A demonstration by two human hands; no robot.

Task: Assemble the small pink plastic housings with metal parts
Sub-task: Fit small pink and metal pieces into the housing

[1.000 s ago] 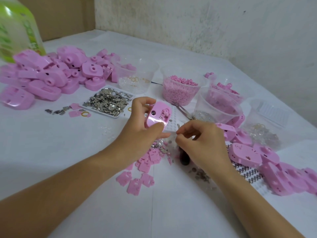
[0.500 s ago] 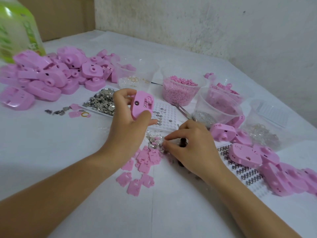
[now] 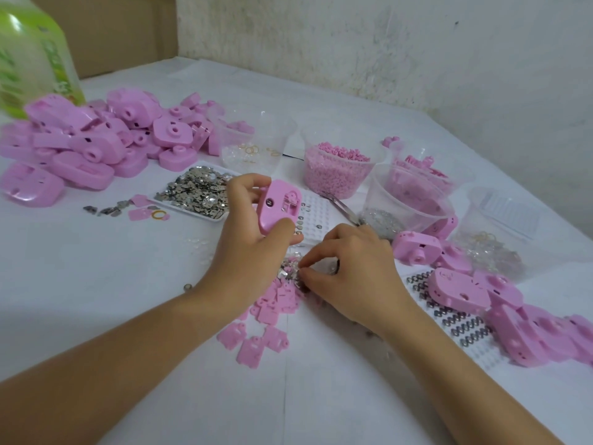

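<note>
White sheeted table (image 3: 96, 316) filling the view, with a stained pale wall (image 3: 417, 59) behind it from 12 to 3 o'clock and brown cardboard (image 3: 112, 33) at 11. A blurred green bottle (image 3: 32, 53) looms at 10 o'clock. Just below it, a big pile of pink shells (image 3: 90, 146).

Dead centre, the left hand (image 3: 253, 245) has the pink housing (image 3: 279, 207) lifted off the table, fingers curled over its top edge and thumb clamped underneath, open side facing us. The right hand (image 3: 356, 271) is down at 5 o'clock of it, thumb and forefinger pinched together in the heap of metal parts (image 3: 290, 269). Whether a piece sits between them, I can't tell.

Around them: a tray of metal flakes (image 3: 195, 191) at 10 o'clock, a clear cup (image 3: 253, 146) at 12 and a cup of pink pellets (image 3: 337, 168) at 1. Tweezers (image 3: 341, 207) lie beside a white peg board (image 3: 313, 213), half hidden behind the housing. Flat pink plates (image 3: 266, 316) are scattered at 6, partly under the left wrist. More housings (image 3: 465, 290) crowd a spring board (image 3: 449, 319) at 4.
</note>
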